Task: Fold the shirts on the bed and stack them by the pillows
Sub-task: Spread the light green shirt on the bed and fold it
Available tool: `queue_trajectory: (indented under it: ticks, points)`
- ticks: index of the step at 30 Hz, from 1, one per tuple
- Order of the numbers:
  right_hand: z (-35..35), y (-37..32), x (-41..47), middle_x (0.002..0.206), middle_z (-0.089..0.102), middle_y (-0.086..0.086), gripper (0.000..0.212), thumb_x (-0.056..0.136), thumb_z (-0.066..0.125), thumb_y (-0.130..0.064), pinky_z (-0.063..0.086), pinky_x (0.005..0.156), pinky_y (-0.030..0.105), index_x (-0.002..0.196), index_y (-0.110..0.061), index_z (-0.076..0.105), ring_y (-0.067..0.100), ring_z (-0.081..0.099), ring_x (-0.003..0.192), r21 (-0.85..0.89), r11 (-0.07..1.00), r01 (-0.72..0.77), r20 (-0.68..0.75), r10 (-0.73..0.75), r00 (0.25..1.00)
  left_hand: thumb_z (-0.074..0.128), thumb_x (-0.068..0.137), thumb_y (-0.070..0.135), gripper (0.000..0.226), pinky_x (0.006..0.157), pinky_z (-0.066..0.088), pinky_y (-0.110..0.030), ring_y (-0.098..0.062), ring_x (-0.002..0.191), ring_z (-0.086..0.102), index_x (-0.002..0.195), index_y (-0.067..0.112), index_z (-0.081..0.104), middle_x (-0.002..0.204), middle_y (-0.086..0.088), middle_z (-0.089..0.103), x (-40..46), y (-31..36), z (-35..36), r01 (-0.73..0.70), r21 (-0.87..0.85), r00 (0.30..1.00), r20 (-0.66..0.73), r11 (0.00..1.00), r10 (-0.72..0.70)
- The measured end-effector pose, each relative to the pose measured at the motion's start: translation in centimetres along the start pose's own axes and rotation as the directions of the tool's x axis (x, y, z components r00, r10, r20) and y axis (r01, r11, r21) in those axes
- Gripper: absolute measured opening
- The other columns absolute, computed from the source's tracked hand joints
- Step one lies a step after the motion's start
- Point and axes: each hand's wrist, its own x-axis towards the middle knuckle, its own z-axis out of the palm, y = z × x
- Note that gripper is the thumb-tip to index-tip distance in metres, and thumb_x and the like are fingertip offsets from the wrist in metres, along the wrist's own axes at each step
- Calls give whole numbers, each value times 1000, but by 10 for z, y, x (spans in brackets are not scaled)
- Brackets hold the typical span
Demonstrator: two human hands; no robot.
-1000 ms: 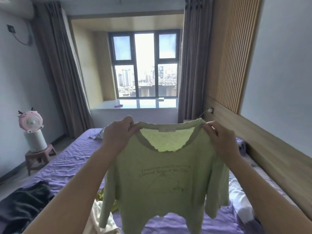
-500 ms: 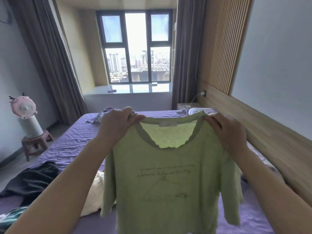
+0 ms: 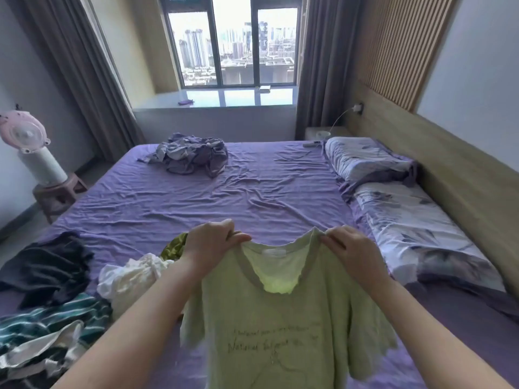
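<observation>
Zero folded shirts by the pillows (image 3: 393,197) yet. Left hand (image 3: 209,248) and right hand (image 3: 352,252) pinch the green shirt (image 3: 280,327) at its shoulders, hanging over the bed (image 3: 224,197) near edge. Unfolded clothes pile (image 3: 56,299) at near-left corner; window (image 3: 233,43) beyond.

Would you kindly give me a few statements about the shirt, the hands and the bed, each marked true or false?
1. Both hands pinch the light green printed T-shirt at its shoulders: left hand, right hand. True.
2. The green shirt lies folded flat. False: it hangs unfolded from the hands.
3. A crumpled white garment lies on the purple bedsheet, left of the arms. True.
4. A stack of folded shirts sits beside the floral pillows. False: none is visible there.
</observation>
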Motion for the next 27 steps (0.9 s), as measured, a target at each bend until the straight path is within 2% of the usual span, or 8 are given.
queue_trajectory:
  ticks: [3,5,10,13,15,18,22,27]
  points:
    - [58,45,-2,82,65,-2,16,88,63,-28,49,69,37,86,-13,68,18,62,79,92,985,-146,210,124,970,50,79,67,54,62,38,-33,-29,78,62,62,20,29,76,-6,64,12,-11,70,149,-52,978,155,987,-139]
    - [92,74,-2,82,66,-4,15,89,62,-29,47,70,33,86,-15,67,15,61,79,118,967,-227,298,183,937,54,79,66,55,61,36,-32,-29,75,59,62,20,30,69,-2,60,19,-19,110,239,-66,948,231,969,-218]
    - [163,130,3,73,61,-17,12,92,56,-32,39,61,10,84,-27,64,5,57,71,127,914,-385,371,317,873,71,77,46,48,59,32,-30,-24,68,49,61,23,32,61,6,46,31,-46,191,448,-149,818,465,882,-337]
    - [198,153,7,76,60,-19,12,94,52,-33,37,58,14,92,-29,64,5,55,73,90,899,-428,382,366,849,72,80,28,25,61,32,-28,-20,78,54,73,20,49,76,0,57,38,-63,231,504,-152,758,549,850,-351]
    - [218,165,8,79,62,-17,13,95,49,-34,40,62,28,96,-31,62,10,57,76,57,895,-443,383,390,837,66,83,17,9,65,34,-25,-21,90,59,91,14,63,91,-4,64,44,-69,251,472,-126,747,583,873,-319]
    - [242,181,12,86,68,-8,17,97,43,-37,42,65,35,101,-33,59,22,62,83,-25,886,-462,369,438,820,57,88,17,17,80,46,-29,-22,102,59,103,17,65,105,-3,67,54,-73,274,474,-114,761,551,873,-342]
    - [262,200,25,89,69,-6,20,96,40,-42,37,66,33,103,-34,56,24,63,88,-115,882,-457,376,464,802,51,93,37,17,76,46,-32,-18,107,59,104,36,64,110,10,67,77,-80,291,497,-57,812,383,866,-441]
    - [278,220,67,92,70,-4,22,95,41,-44,35,64,33,101,-34,59,27,63,87,-149,893,-425,317,450,835,49,93,44,21,73,42,-31,-18,108,58,105,39,66,112,9,67,133,-110,303,432,9,865,280,902,-417]
